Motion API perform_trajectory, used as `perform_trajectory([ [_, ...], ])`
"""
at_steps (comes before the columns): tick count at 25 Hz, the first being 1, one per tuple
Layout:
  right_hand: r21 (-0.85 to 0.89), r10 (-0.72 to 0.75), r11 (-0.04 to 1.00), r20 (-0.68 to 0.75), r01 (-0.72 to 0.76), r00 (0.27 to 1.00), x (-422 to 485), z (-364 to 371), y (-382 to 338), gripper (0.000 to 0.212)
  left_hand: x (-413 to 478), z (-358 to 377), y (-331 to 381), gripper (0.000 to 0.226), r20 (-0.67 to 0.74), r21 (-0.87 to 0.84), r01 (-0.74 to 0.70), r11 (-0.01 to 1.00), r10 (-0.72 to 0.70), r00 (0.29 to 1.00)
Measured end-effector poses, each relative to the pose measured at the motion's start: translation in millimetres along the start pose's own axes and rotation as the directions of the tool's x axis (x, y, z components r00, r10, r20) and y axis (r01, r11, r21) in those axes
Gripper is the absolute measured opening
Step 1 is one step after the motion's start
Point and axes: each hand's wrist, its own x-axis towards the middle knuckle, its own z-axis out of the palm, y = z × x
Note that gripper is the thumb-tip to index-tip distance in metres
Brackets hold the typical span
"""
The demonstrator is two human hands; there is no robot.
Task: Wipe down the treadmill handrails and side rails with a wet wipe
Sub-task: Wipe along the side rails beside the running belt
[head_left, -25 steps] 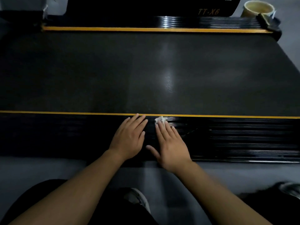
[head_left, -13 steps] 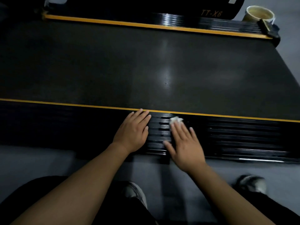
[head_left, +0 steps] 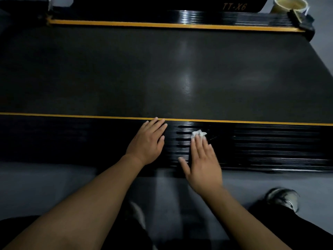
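My right hand (head_left: 203, 165) is pressing flat fingers on the small white crumpled wipe (head_left: 198, 133) | my left hand (head_left: 148, 141) is lying flat, holding nothing | both are resting on the near ribbed black side rail (head_left: 270, 145).

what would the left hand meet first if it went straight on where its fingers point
The yellow stripe: the left hand lies flat on the side rail with its fingertips right at it. Past it lies only the belt, as far as this view shows.
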Motion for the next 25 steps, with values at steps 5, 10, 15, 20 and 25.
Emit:
perform_trajectory([
  [5, 0.009, -0.231, 0.973, -0.038, 0.232, 0.972, -18.2, 3.1, -3.2, 0.07, 0.3, 1.1, -0.6, 0.054, -0.013, -0.01, -0.011, 1.0, 0.011, 1.0],
  [10, 0.048, -0.089, 0.994, -0.136, 0.096, 0.987, -33.1, 7.8, -3.7, 0.069, 1.7, -0.4, 0.5, 0.056, -0.02, -0.008, -0.008, 1.0, 0.008, 1.0],
  [15, 0.044, -0.111, 0.992, -0.12, 0.117, 0.987, -43.8, 13.5, -8.7, 0.062, -0.1, 0.7, 0.3, 0.056, -0.022, -0.019, -0.009, 1.0, 0.009, 1.0],
  [20, 0.049, -0.005, 0.999, -0.116, 0.011, 0.993, -56.1, 22.2, -31.0, 0.073, -2.0, -0.7, 1.9, 0.058, -0.007, 0.01, -0.002, 1.0, 0.002, 1.0],
  [25, 0.031, -0.125, 0.991, -0.144, 0.131, 0.982, -40.0, 20.5, -26.0, 0.063, -6.0, -1.8, 6.0, 0.061, 0.024, 0.045, 0.001, 0.999, -0.002, 1.0],
])
